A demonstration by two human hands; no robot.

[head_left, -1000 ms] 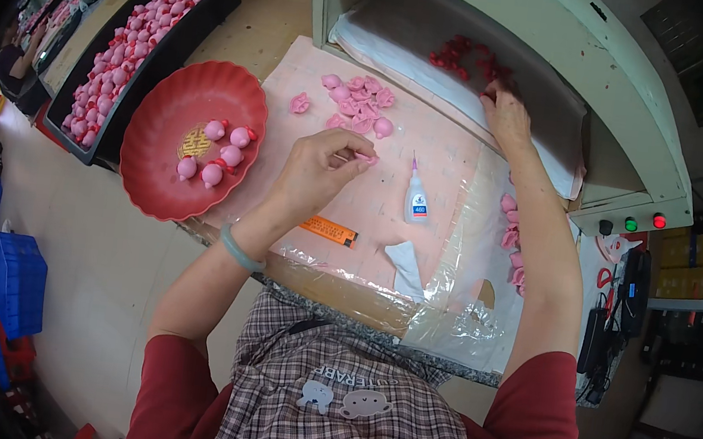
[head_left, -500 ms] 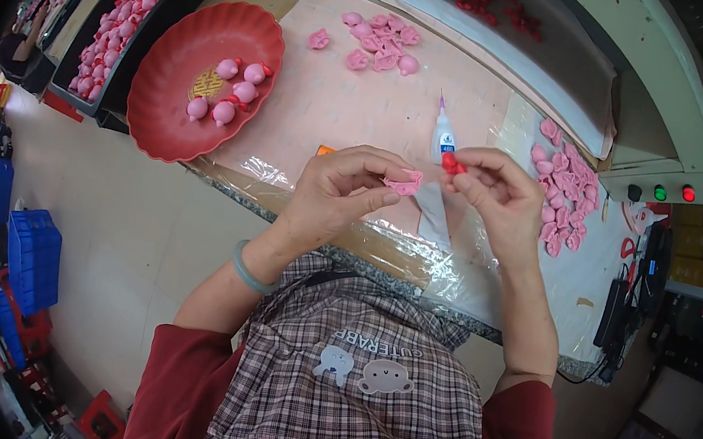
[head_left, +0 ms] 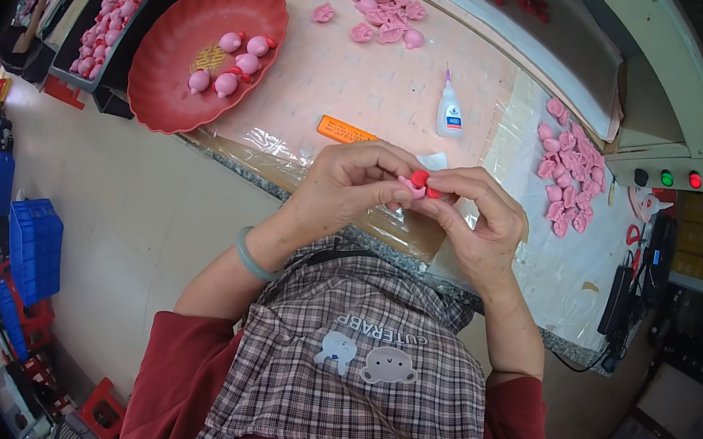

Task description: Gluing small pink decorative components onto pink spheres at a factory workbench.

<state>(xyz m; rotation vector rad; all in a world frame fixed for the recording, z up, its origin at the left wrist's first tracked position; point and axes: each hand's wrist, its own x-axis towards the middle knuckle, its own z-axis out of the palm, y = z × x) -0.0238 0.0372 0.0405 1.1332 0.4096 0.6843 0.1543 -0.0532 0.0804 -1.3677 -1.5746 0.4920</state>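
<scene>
In front of my apron, both hands meet over the table's near edge. My left hand [head_left: 340,185] pinches a small pink shell-like piece [head_left: 410,191] between thumb and fingers. My right hand [head_left: 481,221] grips a small red bow-like piece [head_left: 419,178], which touches the pink one. Fingertips partly cover both pieces. Beyond the hands stands or lies a small white squeeze bottle [head_left: 450,114] with a thin purple tip; I cannot tell which. An orange strip-shaped package [head_left: 344,129] lies just past my left hand.
A red scalloped dish [head_left: 163,51] at left carries several pink balls with red parts. Behind it, a black crate [head_left: 115,84] is filled with similar ones. Loose pink pieces lie in piles at the back [head_left: 388,15] and right [head_left: 574,171]. A grey-green machine [head_left: 677,100] with lit buttons borders the back right.
My hands have come together, bringing the red piece against the pink one. The view has shifted, so the bottle and orange package show more fully.
</scene>
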